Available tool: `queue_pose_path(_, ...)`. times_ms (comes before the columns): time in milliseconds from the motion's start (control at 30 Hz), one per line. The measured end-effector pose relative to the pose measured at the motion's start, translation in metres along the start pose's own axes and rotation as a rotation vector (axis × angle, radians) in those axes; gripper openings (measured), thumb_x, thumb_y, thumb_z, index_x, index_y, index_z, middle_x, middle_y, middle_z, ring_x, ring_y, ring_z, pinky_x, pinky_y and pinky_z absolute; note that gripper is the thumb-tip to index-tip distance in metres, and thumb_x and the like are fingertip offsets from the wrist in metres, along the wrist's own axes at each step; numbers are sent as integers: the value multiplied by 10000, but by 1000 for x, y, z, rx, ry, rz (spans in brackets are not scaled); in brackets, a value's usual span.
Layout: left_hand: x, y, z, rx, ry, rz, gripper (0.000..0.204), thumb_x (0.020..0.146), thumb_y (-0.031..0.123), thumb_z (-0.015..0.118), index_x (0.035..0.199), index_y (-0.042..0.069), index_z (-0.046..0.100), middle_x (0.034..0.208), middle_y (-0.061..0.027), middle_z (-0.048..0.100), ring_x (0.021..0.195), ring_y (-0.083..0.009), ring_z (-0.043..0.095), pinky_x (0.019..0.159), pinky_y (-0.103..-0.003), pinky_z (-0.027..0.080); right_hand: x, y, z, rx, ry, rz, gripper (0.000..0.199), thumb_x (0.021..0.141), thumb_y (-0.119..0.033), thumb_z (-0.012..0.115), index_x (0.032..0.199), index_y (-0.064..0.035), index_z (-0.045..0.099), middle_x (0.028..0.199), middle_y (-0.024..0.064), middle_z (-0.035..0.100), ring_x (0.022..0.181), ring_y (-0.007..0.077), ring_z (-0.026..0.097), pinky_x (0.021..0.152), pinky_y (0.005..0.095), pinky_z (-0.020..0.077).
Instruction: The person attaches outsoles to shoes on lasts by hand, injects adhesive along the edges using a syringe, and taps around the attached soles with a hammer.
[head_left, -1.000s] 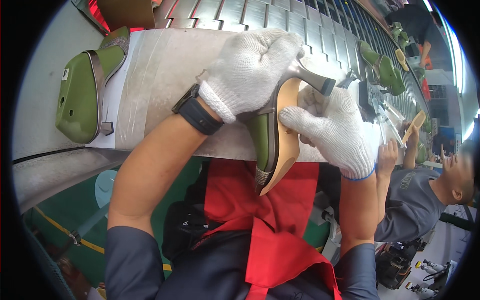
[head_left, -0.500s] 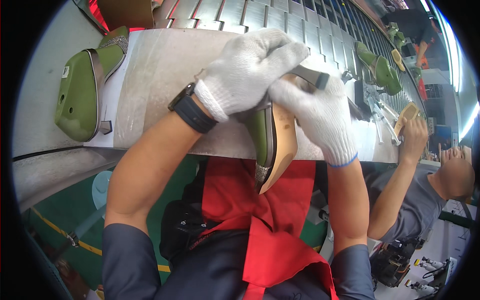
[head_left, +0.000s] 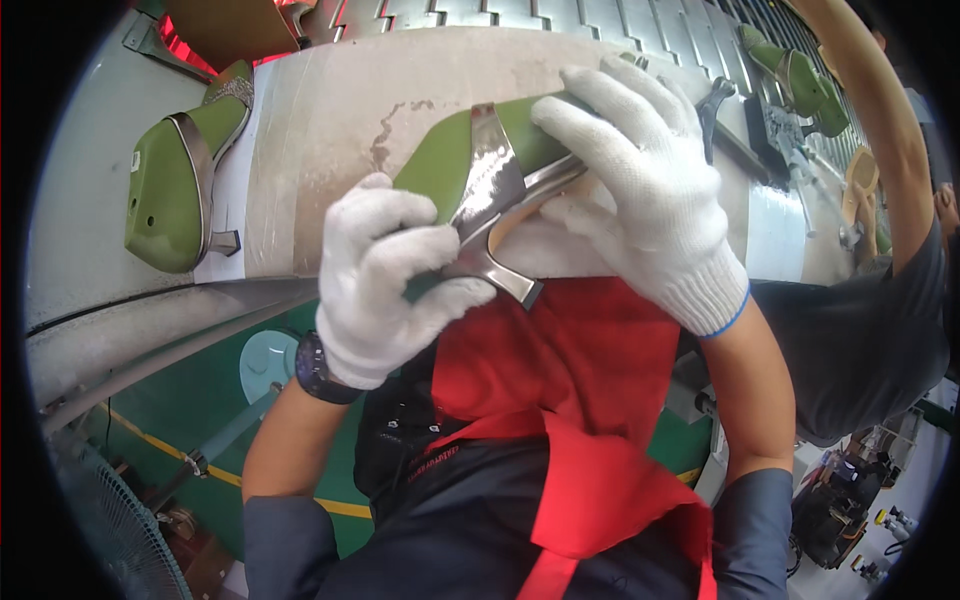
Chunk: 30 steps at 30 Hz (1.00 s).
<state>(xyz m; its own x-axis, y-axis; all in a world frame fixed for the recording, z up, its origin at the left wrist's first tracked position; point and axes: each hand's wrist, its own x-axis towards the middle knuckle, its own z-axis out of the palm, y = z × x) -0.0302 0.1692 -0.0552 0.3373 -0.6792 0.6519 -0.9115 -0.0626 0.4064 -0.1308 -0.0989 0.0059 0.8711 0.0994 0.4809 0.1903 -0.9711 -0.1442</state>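
Both my hands wear white knitted gloves and hold a high-heeled shoe (head_left: 492,160) built on a green shoe last. A shiny pewter-coloured band crosses it, and its metallic heel points down toward me. My left hand (head_left: 385,285) closes round the heel end, its thumb beside the heel. On the other end, my right hand (head_left: 650,190) lays its fingers over the green last, the thumb underneath by the sole. A second shoe on a green last (head_left: 170,200), with a matching band and heel, lies on its side at the left of the bench.
The worn bench top (head_left: 330,120) meets a slatted metal conveyor (head_left: 560,18) at the back. Another green shoe (head_left: 800,80) rests there on the right. Dark tools (head_left: 765,140) lie nearby. A co-worker's arm (head_left: 880,110) reaches in at the right. A fan (head_left: 125,520) stands lower left.
The shoe has turned from toe-down, sole to the right, to lying across in front of me with its heel toward me. My left hand has moved down and left to the heel. The co-worker's arm has risen.
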Motion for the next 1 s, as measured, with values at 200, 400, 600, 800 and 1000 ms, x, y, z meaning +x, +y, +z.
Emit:
queue_pose_path(200, 27, 9, -1, -371, -14, -459, 403, 809, 120, 947, 1132, 27, 723, 1427, -242, 654, 1357, -327, 653, 1109, -420, 530, 0, 13, 9, 146, 7, -84, 406, 693, -72, 918, 1064, -110, 757, 1468, 126, 699, 1448, 403, 597, 1199, 547, 469)
queue_pose_path(400, 48, 8, -1, -335, -199, -596, 570, 836, 124, 911, 1309, 22, 610, 1664, -262, 502, 1515, -306, 522, 1276, -432, 396, 16, 13, 6, 194, 90, -296, 333, 676, -230, 866, 874, -80, 644, 1215, 124, 696, 1137, 359, 702, 842, 513, 583)
queue_pose_path(600, 62, 10, -2, -397, -278, -787, 680, 824, 145, 911, 1403, 3, 583, 1649, -247, 522, 1536, -301, 504, 1288, -408, 376, 7, 10, 7, 170, -66, -162, 325, 689, -172, 872, 939, -82, 685, 1306, 129, 701, 1258, 384, 666, 979, 568, 532)
queue_pose_path(800, 91, 23, 1, -171, -345, -783, 810, 824, 152, 887, 1537, -18, 543, 1506, -180, 621, 1445, -269, 588, 1245, -396, 437, 6, 1, 3, 194, -71, -62, 347, 706, -93, 888, 1012, -83, 725, 1383, 126, 714, 1375, 389, 629, 1133, 597, 468)
queue_pose_path(1000, 79, 11, 10, -150, -304, -662, 772, 842, 123, 851, 1538, -9, 546, 1479, -169, 637, 1394, -267, 629, 1212, -410, 488, 6, 8, 15, 240, -16, -77, 328, 715, -68, 874, 1008, -69, 724, 1351, 127, 729, 1370, 387, 637, 1167, 652, 426)
